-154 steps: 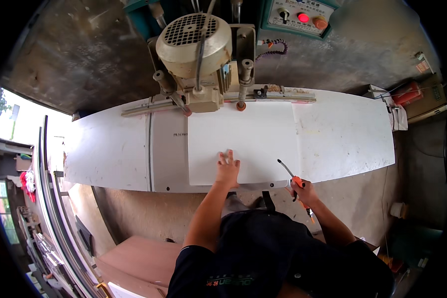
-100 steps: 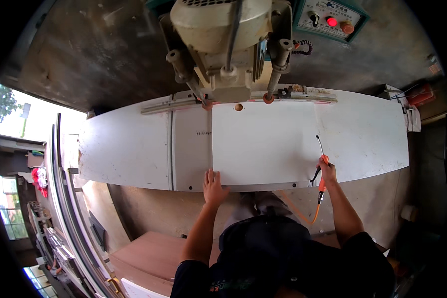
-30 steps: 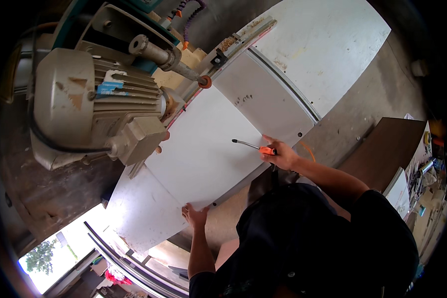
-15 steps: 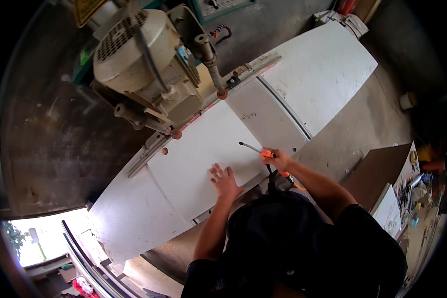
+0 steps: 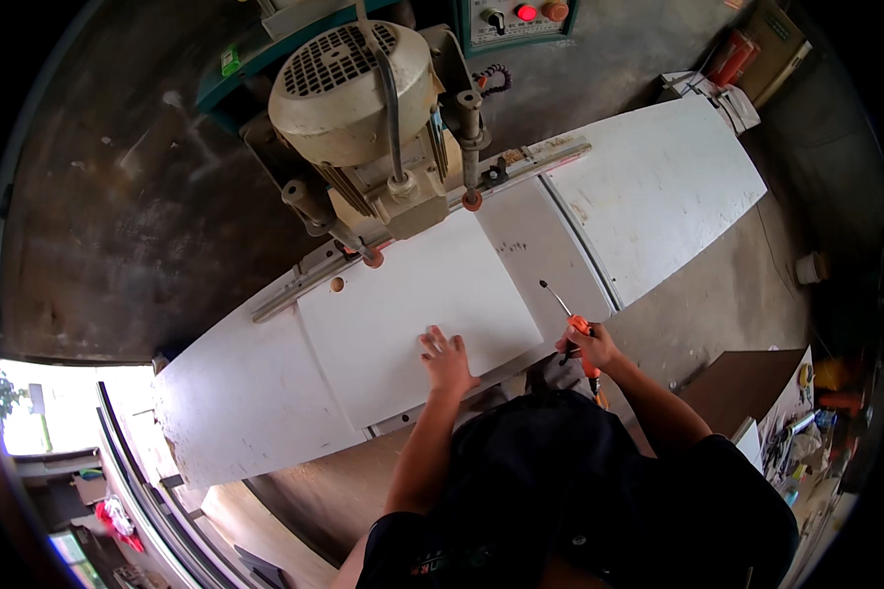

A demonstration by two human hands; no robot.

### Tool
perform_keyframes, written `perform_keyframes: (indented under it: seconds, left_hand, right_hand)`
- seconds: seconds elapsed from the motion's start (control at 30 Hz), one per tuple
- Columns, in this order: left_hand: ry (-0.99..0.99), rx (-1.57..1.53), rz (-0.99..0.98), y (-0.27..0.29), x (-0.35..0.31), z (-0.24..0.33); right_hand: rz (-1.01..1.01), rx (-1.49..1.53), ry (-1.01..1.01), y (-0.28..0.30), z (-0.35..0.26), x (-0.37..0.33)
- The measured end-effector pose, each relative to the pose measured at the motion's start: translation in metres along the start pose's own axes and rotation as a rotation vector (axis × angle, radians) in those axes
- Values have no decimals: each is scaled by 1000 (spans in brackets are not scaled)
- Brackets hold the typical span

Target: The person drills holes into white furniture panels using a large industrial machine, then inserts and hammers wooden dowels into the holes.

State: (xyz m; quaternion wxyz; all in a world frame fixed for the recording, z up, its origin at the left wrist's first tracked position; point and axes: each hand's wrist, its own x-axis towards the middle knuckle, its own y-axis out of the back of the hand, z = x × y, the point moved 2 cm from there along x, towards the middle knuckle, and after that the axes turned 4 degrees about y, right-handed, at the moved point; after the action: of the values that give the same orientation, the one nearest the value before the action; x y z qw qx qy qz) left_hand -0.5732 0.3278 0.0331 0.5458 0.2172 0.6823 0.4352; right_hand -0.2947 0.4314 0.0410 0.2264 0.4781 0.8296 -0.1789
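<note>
Air gun (image 5: 580, 323) partly hidden by right hand (image 5: 596, 347).

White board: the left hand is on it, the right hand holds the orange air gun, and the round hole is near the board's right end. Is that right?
Not quite: the round hole is near the left end of the white board, as the head view shows. The left hand is on it and the right hand holds the orange air gun.
</note>
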Motion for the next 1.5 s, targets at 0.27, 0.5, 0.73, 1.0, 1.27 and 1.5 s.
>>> perform_keyframes:
  seconds: [0.27, 0.5, 0.73, 1.0, 1.27, 1.5]
  left_hand:
    - [27, 17, -28, 5, 2, -2]
    - [66, 27, -34, 5, 0, -4]
    - [54, 15, -31, 8, 0, -1]
    - [39, -39, -14, 14, -5, -2]
    - [44, -48, -6, 15, -10, -8]
    - [57, -252, 125, 0, -11, -25]
  right_hand:
    - [-116, -150, 71, 21, -26, 29]
    - [27, -551, -44, 69, -44, -4]
    - [4, -684, -55, 110, -32, -23]
    - [-43, -717, 35, 110, -31, -28]
    - [-67, -817, 7, 90, -45, -33]
    - [-286, -780, -300, 54, -68, -58]
